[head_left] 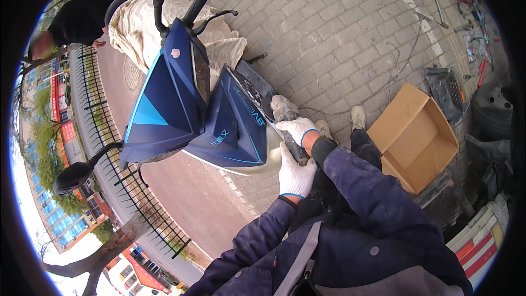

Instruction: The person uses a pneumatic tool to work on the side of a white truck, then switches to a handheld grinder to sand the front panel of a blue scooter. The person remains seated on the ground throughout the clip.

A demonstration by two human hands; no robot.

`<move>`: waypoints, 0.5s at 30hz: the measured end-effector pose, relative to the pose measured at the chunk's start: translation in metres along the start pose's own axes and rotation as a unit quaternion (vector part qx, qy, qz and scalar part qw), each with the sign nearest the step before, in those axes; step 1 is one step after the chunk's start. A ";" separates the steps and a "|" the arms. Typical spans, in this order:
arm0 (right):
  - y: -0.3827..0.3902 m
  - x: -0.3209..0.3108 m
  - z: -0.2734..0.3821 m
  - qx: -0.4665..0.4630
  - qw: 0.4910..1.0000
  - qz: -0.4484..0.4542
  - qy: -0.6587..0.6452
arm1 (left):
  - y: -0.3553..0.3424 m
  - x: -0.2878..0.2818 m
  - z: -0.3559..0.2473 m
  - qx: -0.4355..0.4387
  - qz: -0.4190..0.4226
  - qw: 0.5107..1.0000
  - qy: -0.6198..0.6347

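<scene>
A blue scooter point(164, 93) with light-blue trim stands in front of me, its front turned to the left. In both gloved hands is a dusty grey and dark power tool, by its shape an angle grinder point(285, 111), held against the edge of the scooter's lower body panel. My right hand point(296, 129) is closed over the tool's upper body. Lower down, my left hand point(296, 172) wraps the dark rear part. Both gloves are white with blue cuffs. Whether the tool's dark round end touches the panel, I cannot tell.
An open cardboard box point(416, 137) sits right of my legs on the brick paving point(307, 33). Beyond it lie a dark plastic crate point(442, 92), loose tools and black parts. A beige cloth point(142, 27) covers the scooter's rear. A person in black point(82, 19) bends at the far left.
</scene>
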State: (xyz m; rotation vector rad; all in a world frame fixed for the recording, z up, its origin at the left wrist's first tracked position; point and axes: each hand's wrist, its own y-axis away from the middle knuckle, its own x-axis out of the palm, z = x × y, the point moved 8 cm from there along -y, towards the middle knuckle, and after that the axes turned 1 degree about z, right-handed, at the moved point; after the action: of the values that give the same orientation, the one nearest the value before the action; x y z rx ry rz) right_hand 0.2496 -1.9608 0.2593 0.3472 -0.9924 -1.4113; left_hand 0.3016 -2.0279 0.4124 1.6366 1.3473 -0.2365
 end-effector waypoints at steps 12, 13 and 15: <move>0.003 0.003 0.010 -0.027 0.994 -0.024 0.102 | 0.000 -0.001 0.013 -0.007 0.033 0.999 0.025; 0.003 0.005 0.020 -0.080 0.987 -0.019 0.135 | -0.002 0.000 0.015 -0.010 0.036 0.999 0.027; 0.000 0.001 0.010 -0.025 0.977 -0.024 0.210 | -0.004 0.002 0.015 0.006 0.032 0.999 0.035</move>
State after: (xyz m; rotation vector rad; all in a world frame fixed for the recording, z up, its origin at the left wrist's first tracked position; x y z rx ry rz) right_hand 0.2426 -1.9580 0.2655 0.6066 -0.6046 -1.3322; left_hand 0.3056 -2.0381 0.4011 1.7092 1.3464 -0.1507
